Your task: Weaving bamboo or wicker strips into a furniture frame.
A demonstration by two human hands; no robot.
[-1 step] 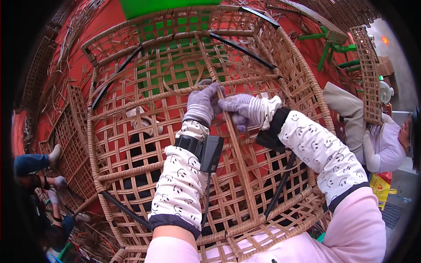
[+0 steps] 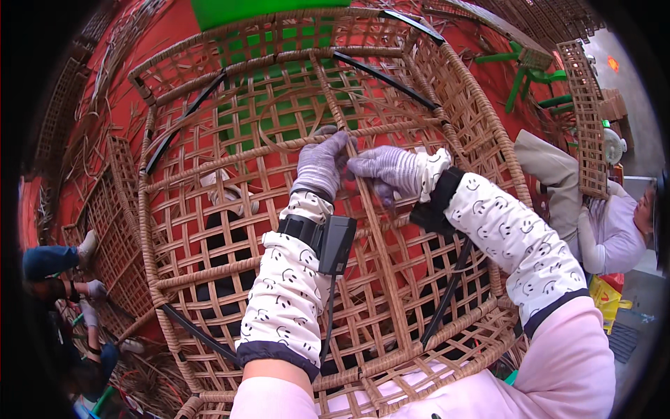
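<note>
A large brown wicker frame with an open weave fills the space before me, with its near edge against my body. My gloved left hand is closed around the middle bar where it meets a wrapped crossbar. Just to the right, my gloved right hand is closed, its fingertips pinched together against the same bar; whatever lies between them is hidden. Beyond the hands the middle bar is wrapped; nearer me, bare lengthwise strips show. A thin loose strip curls over the weave beyond my left hand.
Black braces cross the frame's corners. Below the weave is a red floor strewn with strip offcuts, and a green panel at the far side. Seated co-workers flank me right and left, near other wicker panels.
My right wrist and forearm have shifted very slightly to the right. The left hand and the wicker frame have stayed in place.
</note>
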